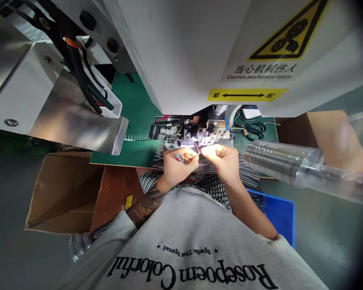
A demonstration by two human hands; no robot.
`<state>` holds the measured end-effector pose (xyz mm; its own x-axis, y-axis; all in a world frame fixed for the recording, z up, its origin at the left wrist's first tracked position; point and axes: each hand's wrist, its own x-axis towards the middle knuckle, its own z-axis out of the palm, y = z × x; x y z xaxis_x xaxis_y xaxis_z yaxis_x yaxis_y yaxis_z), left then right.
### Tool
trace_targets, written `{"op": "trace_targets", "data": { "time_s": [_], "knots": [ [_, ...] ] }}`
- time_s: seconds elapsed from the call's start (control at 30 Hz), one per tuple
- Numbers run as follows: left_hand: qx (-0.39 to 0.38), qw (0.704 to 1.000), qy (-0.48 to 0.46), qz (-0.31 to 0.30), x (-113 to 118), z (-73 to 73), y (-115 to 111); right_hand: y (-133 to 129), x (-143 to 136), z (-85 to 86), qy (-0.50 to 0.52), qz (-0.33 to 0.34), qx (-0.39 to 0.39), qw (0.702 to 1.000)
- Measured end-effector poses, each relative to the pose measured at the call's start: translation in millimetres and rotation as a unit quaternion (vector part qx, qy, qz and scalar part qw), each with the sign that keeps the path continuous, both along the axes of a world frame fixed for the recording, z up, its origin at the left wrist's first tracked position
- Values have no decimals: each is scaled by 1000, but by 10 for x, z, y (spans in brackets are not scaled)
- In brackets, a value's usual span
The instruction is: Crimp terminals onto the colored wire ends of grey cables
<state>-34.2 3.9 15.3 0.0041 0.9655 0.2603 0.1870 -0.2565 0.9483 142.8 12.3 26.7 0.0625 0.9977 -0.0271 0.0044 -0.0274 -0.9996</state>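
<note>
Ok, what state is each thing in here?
Left hand: closed on a wire bundle.
Right hand: fingers pinched, at the lit fixture.
Cardboard box: open, tipped on its side.
Scissors: lying flat on the green mat.
Blue bin: open.

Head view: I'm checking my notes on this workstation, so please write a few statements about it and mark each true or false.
1. The left hand holds a bundle of coloured wires. True.
2. The right hand rests on the blue bin. False: it is up at the lit machine fixture, pinching a wire.
3. Scissors lie on the green mat. True.
4. The cardboard box sits on the person's right. False: it is on their left.
5. The yellow warning label shows a flame. False: it shows gears.
</note>
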Motion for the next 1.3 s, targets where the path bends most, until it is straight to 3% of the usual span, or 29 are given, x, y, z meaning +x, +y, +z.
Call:
{"op": "trace_targets", "data": {
  "time_s": [0.4,0.6,0.87,1.03,1.17,1.3],
  "knots": [
    [-59,998,-4,19,20,28,-42,-53,-111,-38,89,9,-42,995],
    [-52,999,4,-6,4,2,-8,-65,-84,-53,62,-48,0,997],
    [-65,998,-13,-19,-16,96,29,-23,-53,3,25,-12,18,999],
    [-47,998,-26,-29,-29,120,37,-63,-31,-3,-3,13,2,1000],
    [-15,997,36,-63,-48,147,48,-64,-21,1,21,11,-5,1000],
    [5,997,66,-34,-19,115,58,-63,-70,22,31,-3,-1,1000]
  ]
}}
